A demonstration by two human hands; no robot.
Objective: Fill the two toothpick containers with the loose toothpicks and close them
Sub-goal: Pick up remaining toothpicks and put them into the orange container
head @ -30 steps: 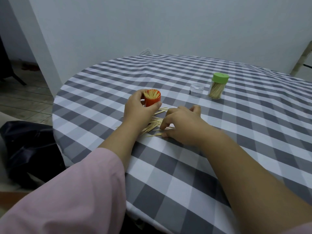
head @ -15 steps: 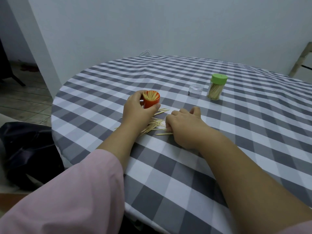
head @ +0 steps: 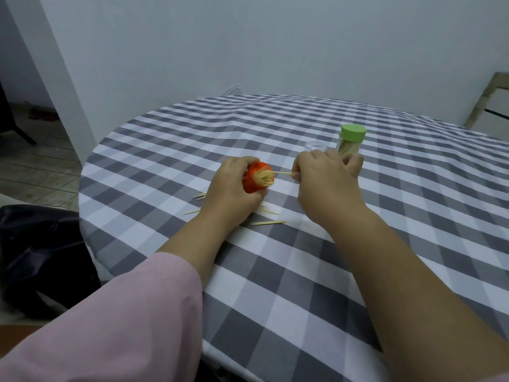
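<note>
Orange toothpick container (head: 254,181): lifted off the table (head: 413,216) in your left hand (head: 234,188), tipped on its side with the open mouth facing right. Your fingers curl round its body. The mouth is packed with toothpick tips.

Your right hand (head: 327,177) is raised just to the right of that mouth, fingertips pinching a single toothpick (head: 282,173) held level; its far end reaches the bundle in the mouth.

Loose toothpicks (head: 268,222) lie on the grey-and-white checked cloth under and near your left hand: one pair near your left wrist, a few more to the left of the hand.

Second container (head: 351,143): stands upright behind your right hand, green lid on, toothpicks visible through its clear wall. A small clear cap (head: 315,146) sits just left of it, partly hidden by your fingers.

Pink sleeve (head: 110,326) covers your left forearm; a dark bag (head: 41,257) sits off the table's left edge.
</note>
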